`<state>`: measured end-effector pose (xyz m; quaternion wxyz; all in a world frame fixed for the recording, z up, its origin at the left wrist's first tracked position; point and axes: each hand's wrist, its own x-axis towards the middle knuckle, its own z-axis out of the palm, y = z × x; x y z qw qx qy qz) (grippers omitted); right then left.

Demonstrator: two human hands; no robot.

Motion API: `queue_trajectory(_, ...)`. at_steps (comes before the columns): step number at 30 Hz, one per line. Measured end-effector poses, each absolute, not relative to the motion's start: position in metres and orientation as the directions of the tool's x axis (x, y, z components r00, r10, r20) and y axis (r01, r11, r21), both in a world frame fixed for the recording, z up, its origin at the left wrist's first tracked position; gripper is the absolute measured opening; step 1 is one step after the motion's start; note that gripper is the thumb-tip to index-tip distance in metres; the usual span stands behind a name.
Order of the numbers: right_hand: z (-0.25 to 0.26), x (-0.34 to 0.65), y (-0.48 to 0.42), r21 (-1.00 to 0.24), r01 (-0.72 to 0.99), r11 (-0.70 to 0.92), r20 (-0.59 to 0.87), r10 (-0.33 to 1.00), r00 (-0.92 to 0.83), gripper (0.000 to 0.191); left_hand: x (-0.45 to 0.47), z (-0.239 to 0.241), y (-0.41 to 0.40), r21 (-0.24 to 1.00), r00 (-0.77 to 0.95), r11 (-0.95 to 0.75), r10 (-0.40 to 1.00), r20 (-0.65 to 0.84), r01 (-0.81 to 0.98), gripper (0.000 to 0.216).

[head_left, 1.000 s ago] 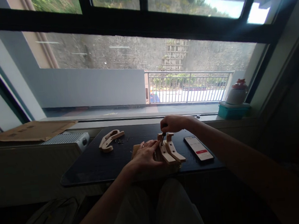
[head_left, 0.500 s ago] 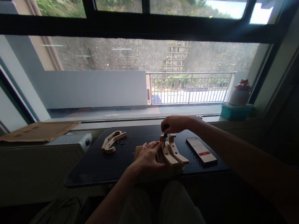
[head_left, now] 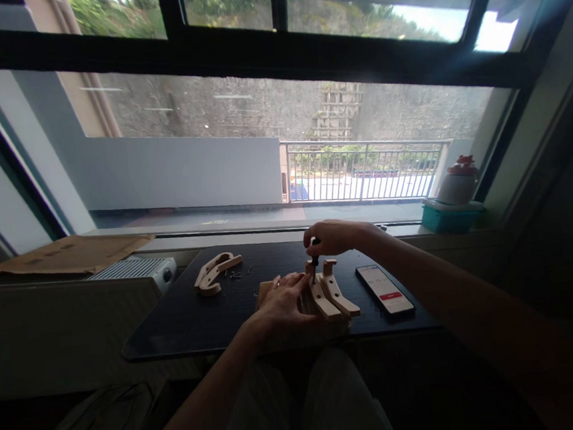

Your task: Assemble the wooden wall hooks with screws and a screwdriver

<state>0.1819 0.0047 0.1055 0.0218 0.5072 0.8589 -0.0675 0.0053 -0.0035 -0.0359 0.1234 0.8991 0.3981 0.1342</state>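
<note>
My right hand (head_left: 332,238) is closed around the dark handle of a screwdriver (head_left: 315,259). Its tip points down at the upper hole of a curved wooden piece (head_left: 326,304). A second curved wooden piece (head_left: 341,297) lies beside it on the right, and both rest across a wooden block (head_left: 265,290). With fingers over the block and thumb stretched along its near side, my left hand (head_left: 285,302) holds the block, fingertips against the left curved piece. What lies under that palm is hidden.
Two more curved wooden pieces (head_left: 216,273) lie at the table's (head_left: 176,328) left, with several screws (head_left: 235,275) beside them. A phone (head_left: 385,289) lies right of the block. Behind stand a radiator (head_left: 135,272) with a brown envelope (head_left: 69,253) and a teal box (head_left: 452,216).
My right hand has shifted slightly left and changed its grip angle, showing more of the screwdriver's handle. My left hand and the wooden pieces stay nearly in place.
</note>
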Motion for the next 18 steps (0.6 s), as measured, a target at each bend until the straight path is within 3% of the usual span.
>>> queue_trajectory(6,0.101,0.182,0.006,-0.095,0.868,0.487,-0.132,0.858,-0.496,0.022,0.005,-0.035,-0.004,0.333,0.650,-0.655,0.746,0.143,0.678,0.098)
queue_trajectory(18,0.091,0.181,0.009,-0.070,0.897,0.436,-0.077,0.894,-0.441,0.030,0.005,-0.035,-0.006,0.325,0.638,-0.642,0.758,0.136,0.695,0.098)
